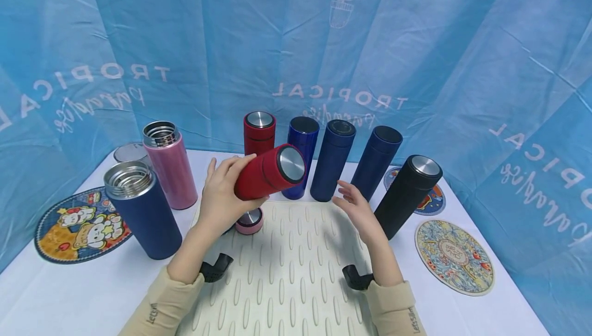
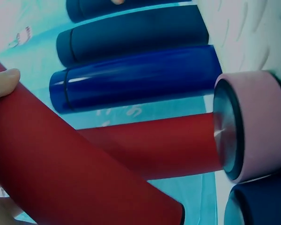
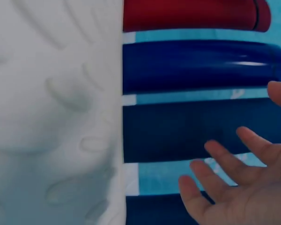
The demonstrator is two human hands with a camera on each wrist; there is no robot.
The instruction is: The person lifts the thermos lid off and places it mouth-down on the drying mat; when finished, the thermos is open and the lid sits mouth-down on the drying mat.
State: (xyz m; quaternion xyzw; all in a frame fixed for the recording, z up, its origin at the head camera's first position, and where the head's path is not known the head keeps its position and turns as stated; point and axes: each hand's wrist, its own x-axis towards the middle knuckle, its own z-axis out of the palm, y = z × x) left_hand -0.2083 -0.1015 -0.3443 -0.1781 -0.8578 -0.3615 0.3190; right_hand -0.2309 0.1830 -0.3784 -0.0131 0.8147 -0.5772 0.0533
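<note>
Up in the left hand (image 1: 223, 192), firmly gripped and tilted: a red cylindrical flask (image 1: 261, 175) with a round silver top, held clear of the cream, oval-patterned mat (image 1: 287, 274)! Upright behind, a second red cylindrical flask (image 1: 259, 140). Down on the mat, a round pink lid (image 1: 250, 228) with a metallic top. Across to the right hand (image 1: 362, 213): holding nothing, with fingers loosely spread, near a matte dark-blue cylindrical flask (image 1: 330, 164) and a matte black cylindrical flask (image 1: 403, 200).

Raised bottle (image 1: 256, 175) red; mat (image 1: 287, 274) cream, oval-patterned; curtain (image 1: 240, 28) blue, white-lettered.
</note>
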